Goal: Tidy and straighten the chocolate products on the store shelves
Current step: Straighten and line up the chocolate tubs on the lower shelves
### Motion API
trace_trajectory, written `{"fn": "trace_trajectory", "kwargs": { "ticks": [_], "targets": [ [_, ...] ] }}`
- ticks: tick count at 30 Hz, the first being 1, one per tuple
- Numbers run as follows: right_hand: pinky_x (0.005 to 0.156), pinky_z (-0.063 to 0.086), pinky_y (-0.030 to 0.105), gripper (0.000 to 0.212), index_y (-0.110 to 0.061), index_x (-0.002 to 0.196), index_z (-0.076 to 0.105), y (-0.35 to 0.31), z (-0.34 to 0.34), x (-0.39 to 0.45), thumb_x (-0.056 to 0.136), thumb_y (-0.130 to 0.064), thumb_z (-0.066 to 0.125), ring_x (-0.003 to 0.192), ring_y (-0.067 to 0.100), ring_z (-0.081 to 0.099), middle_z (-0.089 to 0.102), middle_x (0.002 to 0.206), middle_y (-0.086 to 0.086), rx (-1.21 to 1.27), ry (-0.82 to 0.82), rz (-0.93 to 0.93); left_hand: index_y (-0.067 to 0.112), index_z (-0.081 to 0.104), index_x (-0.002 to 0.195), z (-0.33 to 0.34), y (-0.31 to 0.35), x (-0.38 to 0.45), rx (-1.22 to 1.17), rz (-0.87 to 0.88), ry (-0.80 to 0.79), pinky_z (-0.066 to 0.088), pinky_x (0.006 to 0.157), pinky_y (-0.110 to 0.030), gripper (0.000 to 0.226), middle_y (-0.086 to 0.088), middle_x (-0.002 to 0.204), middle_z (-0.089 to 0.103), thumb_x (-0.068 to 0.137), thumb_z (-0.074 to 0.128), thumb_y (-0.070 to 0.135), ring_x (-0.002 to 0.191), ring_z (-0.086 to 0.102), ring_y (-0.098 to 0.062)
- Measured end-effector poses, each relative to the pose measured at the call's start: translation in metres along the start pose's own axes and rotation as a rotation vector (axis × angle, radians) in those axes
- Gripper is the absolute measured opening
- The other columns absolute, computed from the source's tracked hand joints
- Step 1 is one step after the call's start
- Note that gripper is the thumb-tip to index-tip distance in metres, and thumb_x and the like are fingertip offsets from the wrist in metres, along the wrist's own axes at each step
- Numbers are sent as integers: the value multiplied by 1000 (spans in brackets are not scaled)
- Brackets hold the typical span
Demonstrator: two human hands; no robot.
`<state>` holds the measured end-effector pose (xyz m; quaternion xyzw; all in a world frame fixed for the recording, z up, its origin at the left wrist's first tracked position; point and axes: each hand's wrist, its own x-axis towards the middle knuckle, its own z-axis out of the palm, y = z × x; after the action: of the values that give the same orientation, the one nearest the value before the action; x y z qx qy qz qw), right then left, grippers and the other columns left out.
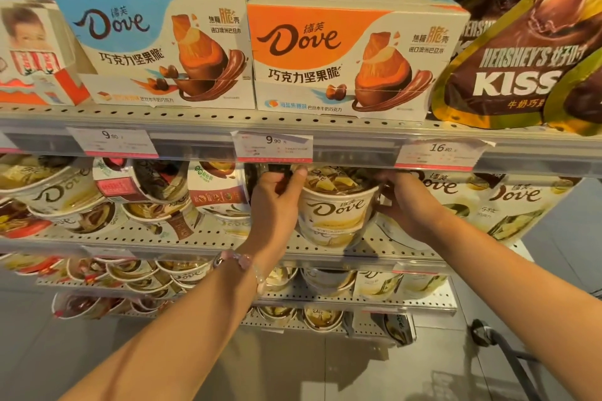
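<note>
Head view takes in a tall store shelf unit (202,119) stocked with chocolate, its perforated tiers running from far left to far right. On the top tier stand two big Dove boxes, a blue one (153,42) and an orange one (351,55), touching side by side, with Hershey's Kisses bags (518,75) leaning at the right. On the tier below, Dove tubs (71,202) at the left lie tipped and jumbled, some on their sides. Right of them sits a white Dove tub (337,212), upright and label forward, stacked on another tub. The left hand (277,202) grips its left side, thumb hooked over the rim; the right hand (404,202) curls round its right side. The step in hand looks like squaring this tub on its stack. Next, it likely calls for seating it level and facing front, then letting go gently and righting the toppled tubs to the left.
</note>
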<state>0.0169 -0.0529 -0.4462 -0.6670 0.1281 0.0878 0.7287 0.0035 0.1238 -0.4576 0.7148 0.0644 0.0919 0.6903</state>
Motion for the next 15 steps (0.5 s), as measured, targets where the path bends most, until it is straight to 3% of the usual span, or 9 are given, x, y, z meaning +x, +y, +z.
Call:
{"fn": "trace_trajectory", "kwargs": {
  "ticks": [2,4,7,12,15],
  "targets": [
    [82,37,35,14,-17,87,49,-1,-1,0,90,-8,39,78,15,42,45,81,4,21,-5,27,30,50,70,0,2,-6,16,4,-50,50,79,-34,21,15,64,65,84,65,28,67,60,3],
    [81,38,35,13,-15,92,48,0,-1,0,89,-5,40,79,16,43,45,80,5,20,-26,24,29,52,73,-1,2,-10,8,-4,-92,50,81,-36,19,12,74,64,81,69,28,75,60,-4],
    [77,46,31,16,-10,101,49,2,1,-6,88,-1,44,79,17,54,56,82,7,28,-65,-8,25,58,83,-3,2,-9,-67,-20,-142,51,72,-24,13,9,83,69,80,70,21,79,65,-3],
    [98,46,42,39,-9,122,47,6,2,-9,86,-5,59,105,22,60,62,114,7,5,-47,-40,20,60,93,-7,1,-2,-130,-102,-210,48,67,-16,8,5,92,70,86,63,16,80,66,-1],
    [99,44,42,44,-16,121,46,9,0,-14,82,-12,66,104,20,60,61,112,3,-70,-54,-93,16,61,97,-8,-3,3,-113,-131,-211,47,69,-21,8,4,90,69,89,59,17,78,65,-4]
  ]
}}
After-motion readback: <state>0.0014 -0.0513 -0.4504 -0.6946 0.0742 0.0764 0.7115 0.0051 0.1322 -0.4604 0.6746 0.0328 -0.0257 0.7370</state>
